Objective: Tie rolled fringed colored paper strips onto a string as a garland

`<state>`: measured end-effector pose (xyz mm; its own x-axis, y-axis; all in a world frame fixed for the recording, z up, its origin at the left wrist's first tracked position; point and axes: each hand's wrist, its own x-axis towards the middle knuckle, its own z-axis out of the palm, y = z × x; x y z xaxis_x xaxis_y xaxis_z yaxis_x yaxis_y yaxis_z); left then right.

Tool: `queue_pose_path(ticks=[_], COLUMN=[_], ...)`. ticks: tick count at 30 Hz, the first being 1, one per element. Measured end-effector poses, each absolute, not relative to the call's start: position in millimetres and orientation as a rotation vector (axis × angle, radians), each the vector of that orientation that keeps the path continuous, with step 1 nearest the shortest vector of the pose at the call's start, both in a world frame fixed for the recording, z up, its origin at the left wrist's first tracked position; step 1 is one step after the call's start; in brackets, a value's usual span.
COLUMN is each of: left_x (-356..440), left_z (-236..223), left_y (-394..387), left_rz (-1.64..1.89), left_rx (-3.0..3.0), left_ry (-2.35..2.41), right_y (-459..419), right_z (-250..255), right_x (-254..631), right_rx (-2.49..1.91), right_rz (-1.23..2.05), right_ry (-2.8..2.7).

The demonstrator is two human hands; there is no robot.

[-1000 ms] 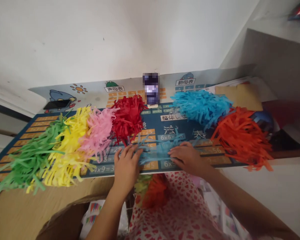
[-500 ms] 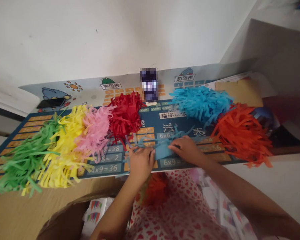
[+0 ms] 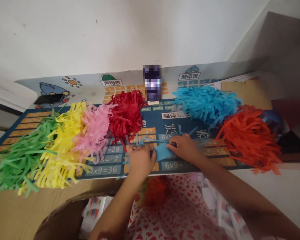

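A fringed piece of light blue tissue paper [image 3: 163, 152] is held near the table's front edge, its uncut middle band stretched between my two hands. My left hand [image 3: 141, 162] is closed on the left end, where loose blue strips poke out beyond the fingers. At the right end my right hand [image 3: 182, 147] pinches the band between thumb and fingers. Just behind the left hand sits a bunch of red paper fringe [image 3: 127, 115]. A brighter blue fringe bunch [image 3: 208, 103] lies farther back to the right, and an orange one [image 3: 251, 138] is beyond the right hand.
Pink [image 3: 96, 128], yellow [image 3: 66, 146] and green [image 3: 27, 151] fringe bunches cover the left of the printed table mat [image 3: 105, 169]. A phone [image 3: 153, 83] stands against the wall, and a dark flat device [image 3: 50, 99] lies back left. Below is an open cardboard box [image 3: 62, 216] with printed packets.
My hands keep their grip on the blue tissue paper and stay nearly in place. The view has shifted slightly.
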<state>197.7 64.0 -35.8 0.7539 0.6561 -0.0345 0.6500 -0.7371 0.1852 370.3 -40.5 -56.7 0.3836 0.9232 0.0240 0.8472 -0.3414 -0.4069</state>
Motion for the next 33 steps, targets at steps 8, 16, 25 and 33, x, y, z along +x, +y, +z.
queue_pose_path(ticks=[8, 16, 25, 33], left_x=[196.1, 192.2, 188.8, 184.1], left_z=[-34.1, -24.0, -18.2, -47.3], left_y=[65.4, 76.2, 50.1, 55.1], left_rz=[0.075, -0.007, 0.111, 0.464], left_rx=[2.782, 3.11, 3.203, 3.159], left_ry=[1.019, 0.008, 0.202, 0.376], right_y=[-39.2, -53.8, -71.2, -69.3], right_z=[-58.7, -46.1, -52.7, -48.0], right_x=[371.3, 368.7, 381.9, 376.9], right_rx=[-2.31, -2.065, -1.759, -1.821], right_rz=[0.361, -0.168, -0.216, -0.301], right_ry=[-1.514, -1.808, -2.051, -1.97])
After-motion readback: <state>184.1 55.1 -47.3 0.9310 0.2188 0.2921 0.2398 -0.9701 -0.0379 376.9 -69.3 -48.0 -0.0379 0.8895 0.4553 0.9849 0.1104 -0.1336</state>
